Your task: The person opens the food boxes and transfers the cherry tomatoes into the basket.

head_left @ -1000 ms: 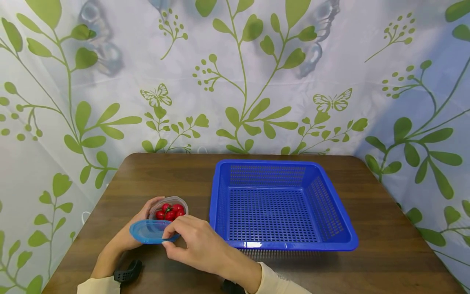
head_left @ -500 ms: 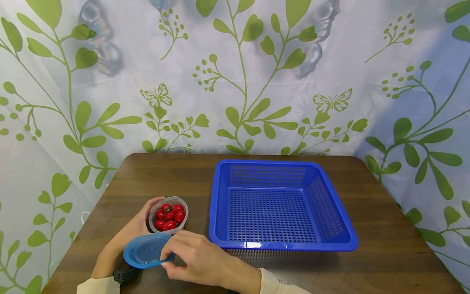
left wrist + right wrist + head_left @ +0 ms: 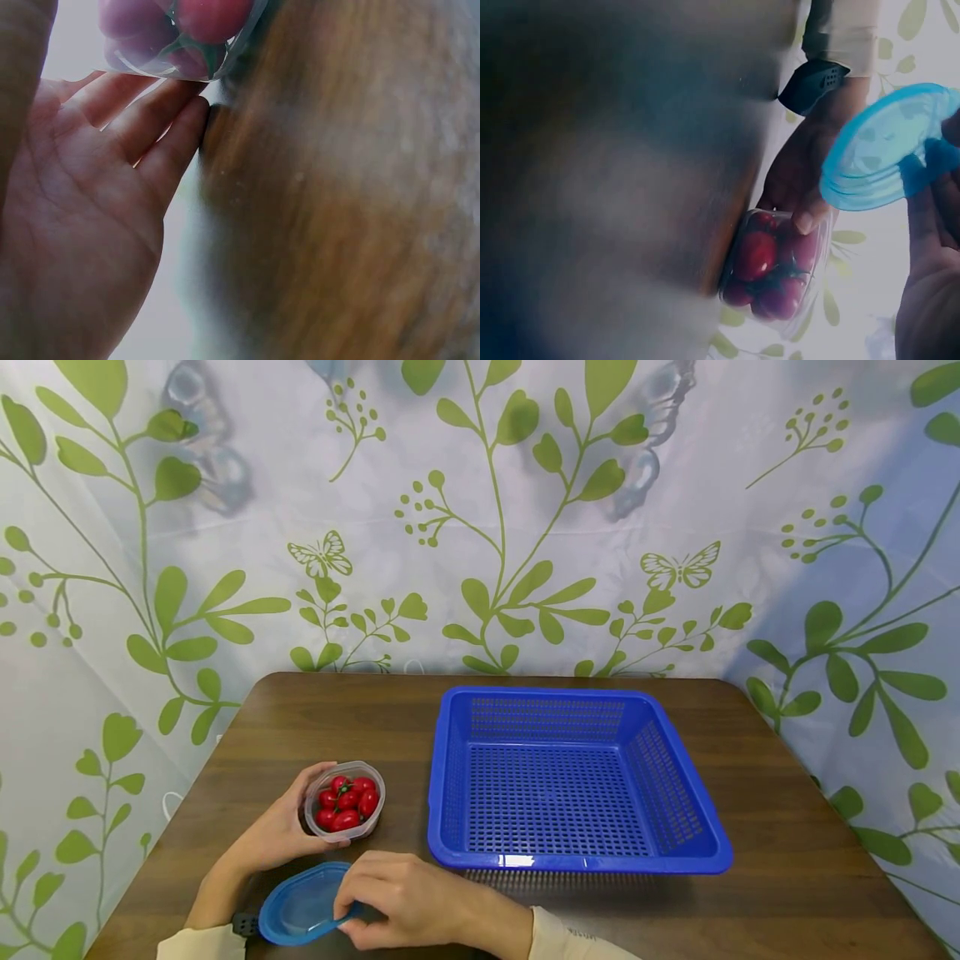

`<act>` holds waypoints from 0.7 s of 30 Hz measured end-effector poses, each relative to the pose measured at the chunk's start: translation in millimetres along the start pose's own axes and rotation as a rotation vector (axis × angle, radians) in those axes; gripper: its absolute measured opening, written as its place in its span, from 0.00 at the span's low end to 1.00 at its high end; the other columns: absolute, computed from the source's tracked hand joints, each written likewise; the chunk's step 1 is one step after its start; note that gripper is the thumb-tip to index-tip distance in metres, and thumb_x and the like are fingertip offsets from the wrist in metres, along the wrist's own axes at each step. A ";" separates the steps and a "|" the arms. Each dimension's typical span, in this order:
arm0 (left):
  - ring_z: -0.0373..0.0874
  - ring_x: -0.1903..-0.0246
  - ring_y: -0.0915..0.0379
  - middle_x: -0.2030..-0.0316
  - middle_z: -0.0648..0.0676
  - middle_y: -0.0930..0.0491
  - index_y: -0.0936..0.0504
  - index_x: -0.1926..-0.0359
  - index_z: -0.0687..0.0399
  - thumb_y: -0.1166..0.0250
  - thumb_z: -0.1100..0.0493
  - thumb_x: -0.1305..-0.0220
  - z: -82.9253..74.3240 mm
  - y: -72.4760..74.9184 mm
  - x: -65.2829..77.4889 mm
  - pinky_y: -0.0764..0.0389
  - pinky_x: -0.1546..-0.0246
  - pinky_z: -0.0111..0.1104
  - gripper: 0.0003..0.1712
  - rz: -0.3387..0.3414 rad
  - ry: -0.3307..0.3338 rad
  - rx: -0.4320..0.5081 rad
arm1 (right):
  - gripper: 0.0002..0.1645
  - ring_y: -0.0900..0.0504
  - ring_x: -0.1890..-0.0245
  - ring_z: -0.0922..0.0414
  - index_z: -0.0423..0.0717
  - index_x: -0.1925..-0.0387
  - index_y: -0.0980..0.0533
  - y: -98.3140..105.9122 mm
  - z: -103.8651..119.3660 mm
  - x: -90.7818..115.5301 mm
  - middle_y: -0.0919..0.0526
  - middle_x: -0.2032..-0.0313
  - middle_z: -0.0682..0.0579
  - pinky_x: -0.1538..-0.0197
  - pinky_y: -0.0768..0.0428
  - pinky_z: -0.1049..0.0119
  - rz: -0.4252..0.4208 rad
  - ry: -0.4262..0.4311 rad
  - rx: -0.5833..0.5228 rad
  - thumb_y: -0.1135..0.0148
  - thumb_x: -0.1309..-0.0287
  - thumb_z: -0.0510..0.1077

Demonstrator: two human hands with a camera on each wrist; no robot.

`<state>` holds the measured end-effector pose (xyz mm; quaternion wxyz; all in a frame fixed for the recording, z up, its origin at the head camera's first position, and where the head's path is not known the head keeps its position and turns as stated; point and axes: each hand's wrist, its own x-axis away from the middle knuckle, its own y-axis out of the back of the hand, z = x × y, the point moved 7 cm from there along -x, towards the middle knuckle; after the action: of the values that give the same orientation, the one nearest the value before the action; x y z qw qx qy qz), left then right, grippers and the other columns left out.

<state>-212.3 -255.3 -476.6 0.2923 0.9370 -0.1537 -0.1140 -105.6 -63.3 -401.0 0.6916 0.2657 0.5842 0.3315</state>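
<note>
A clear plastic container (image 3: 362,833) full of small red cherry tomatoes (image 3: 347,802) stands uncovered on the left of the table. My left hand (image 3: 277,828) grips it, thumb on the near side and fingers round the left side. In the right wrist view the tomatoes (image 3: 756,256) show through the container wall, with the left thumb against it. Nearer the front, my right hand (image 3: 408,897) pinches the edge of a translucent blue lid (image 3: 303,906). The lid is held tilted, apart from the container and in front of the left wrist.
A large blue perforated basket (image 3: 577,862) sits on the brown wooden table (image 3: 780,827), right of the hands. Behind the table hangs a white cloth with green leaf prints (image 3: 525,585). A dark band (image 3: 814,86) is on the left wrist.
The right hand has drawn the blue lid toward the front of the table, off the container's near side, uncovering all the tomatoes. The left hand and container have stayed in place.
</note>
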 end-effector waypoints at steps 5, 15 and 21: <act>0.39 0.38 0.28 0.33 0.58 0.28 0.45 0.23 0.51 0.16 0.52 0.52 0.2 -1.1 -0.5 0.27 0.42 0.23 0.62 0.000 0.002 -0.018 | 0.07 0.22 0.55 0.68 0.51 0.59 0.23 -4.2 -3.9 2.1 0.17 0.62 0.60 0.42 0.31 0.85 0.058 -0.001 0.005 0.33 0.37 0.43; 0.27 0.39 0.31 0.32 0.56 0.29 0.46 0.22 0.50 0.17 0.52 0.50 2.0 -0.5 -0.3 0.27 0.42 0.25 0.61 0.015 0.014 0.001 | 0.05 0.20 0.57 0.70 0.52 0.62 0.18 -12.9 -17.7 9.9 0.15 0.63 0.63 0.45 0.30 0.86 0.128 -0.057 -0.047 0.29 0.40 0.44; 0.33 0.38 0.30 0.32 0.56 0.29 0.45 0.23 0.47 0.16 0.51 0.51 2.8 -1.2 -1.3 0.26 0.42 0.26 0.61 0.010 0.025 -0.014 | 0.05 0.22 0.57 0.72 0.54 0.62 0.16 -19.1 -20.7 12.8 0.16 0.63 0.64 0.47 0.32 0.88 0.227 -0.097 -0.090 0.28 0.39 0.46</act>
<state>-214.1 -255.4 -479.5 0.3012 0.9355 -0.1542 -0.1020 -121.9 -66.1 -427.2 0.6883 0.3145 0.5006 0.4205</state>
